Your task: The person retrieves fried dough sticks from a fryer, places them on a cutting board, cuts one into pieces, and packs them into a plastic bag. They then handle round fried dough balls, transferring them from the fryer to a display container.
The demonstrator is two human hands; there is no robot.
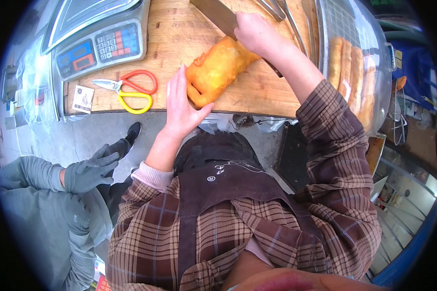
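A golden, puffy piece of fried dough lies slantwise on the wooden cutting board, with a dark slit at its near end. My left hand holds that near end, fingers along its left side and thumb at the bottom. Gripped in my right hand is a cleaver, its broad blade reaching up and left. The blade meets or passes just over the dough's far end; my hand hides the exact contact. The cleaver's dark handle end shows below my right wrist.
To the left are a digital scale, scissors with red and yellow handles, and a small printed card. Metal tongs lie at the back. A clear case holds several fried breads. Someone in grey gloves is at left.
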